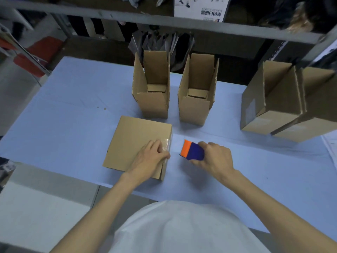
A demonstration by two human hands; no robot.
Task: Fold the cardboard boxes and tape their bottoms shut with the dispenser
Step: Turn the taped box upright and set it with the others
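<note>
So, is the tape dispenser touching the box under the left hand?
No, the tape dispenser in the right hand is clear of that box, tabletop showing between.

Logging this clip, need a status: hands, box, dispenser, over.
Left hand presses the taped edge of the near box. Right hand grips the dispenser, just clear of that edge. Open boxes stand behind, none in the way.

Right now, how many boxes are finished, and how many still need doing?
Done, it seems: four boxes stand folded, two narrow ones and two bigger ones; their bottoms are hidden. In hand: the left grip rests on the fifth box, where clear tape covers one edge, and the right grip holds the dispenser beside it. Left: probably finishing this box's tape.
</note>
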